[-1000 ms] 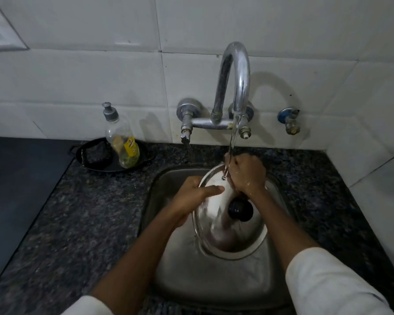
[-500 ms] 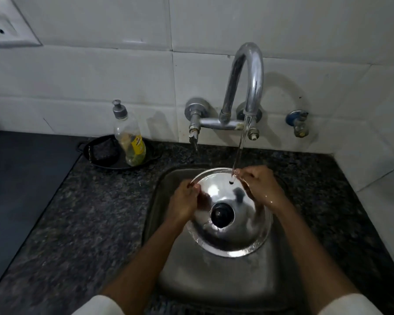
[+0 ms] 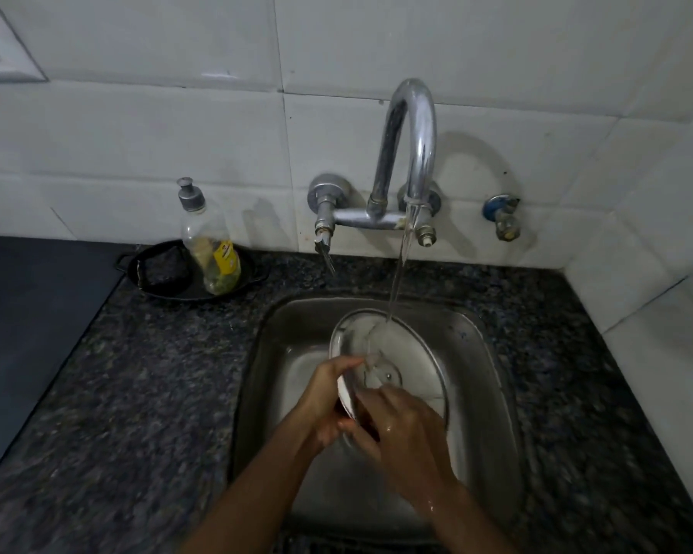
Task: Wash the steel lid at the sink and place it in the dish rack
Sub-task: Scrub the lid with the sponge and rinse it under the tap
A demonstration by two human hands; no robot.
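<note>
The round steel lid (image 3: pixel 407 355) is tilted over the steel sink (image 3: pixel 281 345), its inner side with the small centre screw facing me. A thin stream of water from the curved tap (image 3: pixel 413 145) lands on its upper part. My left hand (image 3: pixel 325 397) grips the lid's left rim, thumb across the edge. My right hand (image 3: pixel 401 429) lies wet against the lid's lower inner face, fingers curled at the rim. The knob is hidden behind the lid. No dish rack is in view.
A soap bottle (image 3: pixel 211 245) stands in a black dish (image 3: pixel 169 289) with a dark scrubber (image 3: pixel 163 269) at the back left of the speckled granite counter (image 3: pixel 137 393). A second small tap (image 3: pixel 505 217) sticks out of the tiled wall at the right.
The lid has been turned over: its black knob faced me before, now the inside faces me. Both hands have shifted down to its lower left rim. The water keeps running.
</note>
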